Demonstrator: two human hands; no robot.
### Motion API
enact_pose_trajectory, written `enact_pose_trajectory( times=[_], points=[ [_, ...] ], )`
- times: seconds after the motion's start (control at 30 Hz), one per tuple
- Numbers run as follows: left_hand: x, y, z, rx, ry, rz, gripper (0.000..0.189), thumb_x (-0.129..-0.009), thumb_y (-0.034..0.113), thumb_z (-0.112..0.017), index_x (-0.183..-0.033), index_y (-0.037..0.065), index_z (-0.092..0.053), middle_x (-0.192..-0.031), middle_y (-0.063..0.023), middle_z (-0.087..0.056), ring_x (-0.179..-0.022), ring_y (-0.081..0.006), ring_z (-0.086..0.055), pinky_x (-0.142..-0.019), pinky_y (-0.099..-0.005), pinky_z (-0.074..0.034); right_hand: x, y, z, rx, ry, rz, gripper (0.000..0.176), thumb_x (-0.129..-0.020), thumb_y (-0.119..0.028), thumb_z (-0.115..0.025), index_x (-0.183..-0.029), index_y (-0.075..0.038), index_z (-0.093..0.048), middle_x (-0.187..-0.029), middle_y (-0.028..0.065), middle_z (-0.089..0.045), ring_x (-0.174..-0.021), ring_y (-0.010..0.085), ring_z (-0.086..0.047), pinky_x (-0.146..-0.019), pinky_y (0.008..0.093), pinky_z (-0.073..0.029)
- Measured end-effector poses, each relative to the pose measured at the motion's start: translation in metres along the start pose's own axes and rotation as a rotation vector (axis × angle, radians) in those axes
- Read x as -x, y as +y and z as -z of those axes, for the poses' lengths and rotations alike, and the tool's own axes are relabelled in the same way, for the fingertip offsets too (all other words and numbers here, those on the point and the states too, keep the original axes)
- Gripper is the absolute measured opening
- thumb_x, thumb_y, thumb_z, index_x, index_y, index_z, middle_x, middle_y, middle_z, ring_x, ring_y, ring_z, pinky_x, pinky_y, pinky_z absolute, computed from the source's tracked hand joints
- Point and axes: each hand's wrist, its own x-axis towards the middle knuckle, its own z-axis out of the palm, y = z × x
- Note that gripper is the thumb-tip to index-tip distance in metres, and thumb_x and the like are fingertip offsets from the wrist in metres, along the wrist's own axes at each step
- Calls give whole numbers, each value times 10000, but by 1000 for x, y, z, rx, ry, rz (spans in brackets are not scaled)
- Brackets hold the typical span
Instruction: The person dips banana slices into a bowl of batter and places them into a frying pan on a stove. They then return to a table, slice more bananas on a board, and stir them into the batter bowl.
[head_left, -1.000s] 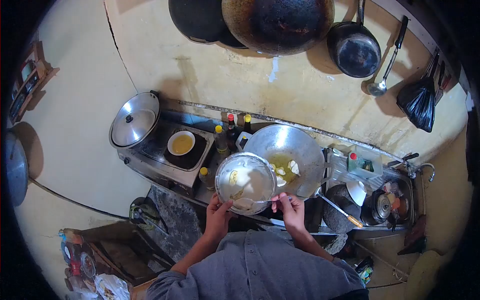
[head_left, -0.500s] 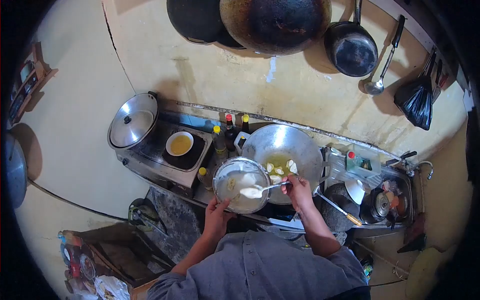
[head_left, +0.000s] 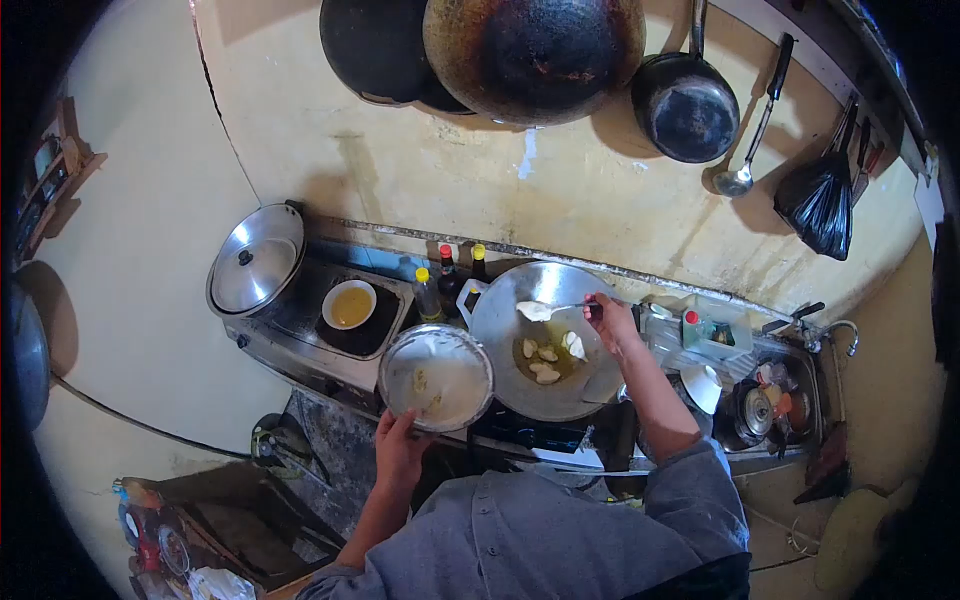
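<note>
My left hand (head_left: 398, 447) grips the near rim of a metal bowl (head_left: 436, 377) with pale batter and a few pieces in it, held just left of the wok. My right hand (head_left: 612, 321) holds a spoon (head_left: 545, 310) over the far side of the silver wok (head_left: 545, 340). The spoon carries a pale battered piece. Several battered pieces (head_left: 548, 355) lie in yellow oil at the wok's bottom.
A small bowl of yellow liquid (head_left: 350, 304) sits on the left burner beside a lidded pot (head_left: 255, 260). Sauce bottles (head_left: 450, 270) stand behind the bowl. Dishes and a kettle crowd the sink (head_left: 770, 400) at right. Blackened pans (head_left: 530, 50) hang on the wall.
My right hand lifted the loaded spoon out of the bowl and carried it up over the wok's far side. The bowl moved left and down, away from the wok.
</note>
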Motion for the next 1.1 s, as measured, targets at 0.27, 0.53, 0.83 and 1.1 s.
enact_pose_trajectory(
  times=[0.27, 0.53, 0.83, 1.1],
  points=[
    [16, 29, 17, 20, 112, -117, 275, -835, 84, -507, -1107, 55, -471, -1075, -100, -546, -984, -238, -549, -786, -443, -493, -93, 57, 34, 410, 158, 118, 219, -879, -125, -470, -851, 61, -581, -728, 126, -604, -586, 184, -599, -555, 276, -511],
    [24, 39, 33, 69, 176, -199, 296, -824, 83, -512, -1114, 55, -464, -1087, -83, -542, -1000, -224, -540, -798, -453, -484, -104, 89, 23, 1139, 6, 444, 170, -852, -90, -509, -801, 9, -638, -674, 110, -641, -576, 168, -628, -561, 294, -507],
    [22, 36, 39, 57, 204, -173, 319, -812, 75, -522, -1124, 51, -461, -1090, -92, -538, -1002, -237, -537, -811, -485, -472, -94, 84, 16, 1324, -257, 905, 103, -758, -7, -542, -795, 6, -637, -753, 146, -579, -661, 275, -589, -600, 357, -483],
    [17, 33, 41, 46, 174, -150, 299, -816, 83, -533, -1107, 62, -470, -1085, -89, -539, -1013, -229, -529, -814, -500, -470, -80, 75, 10, 1228, -249, 891, 108, -743, 0, -548, -801, -3, -639, -758, 156, -579, -694, 315, -579, -625, 371, -479]
  ],
)
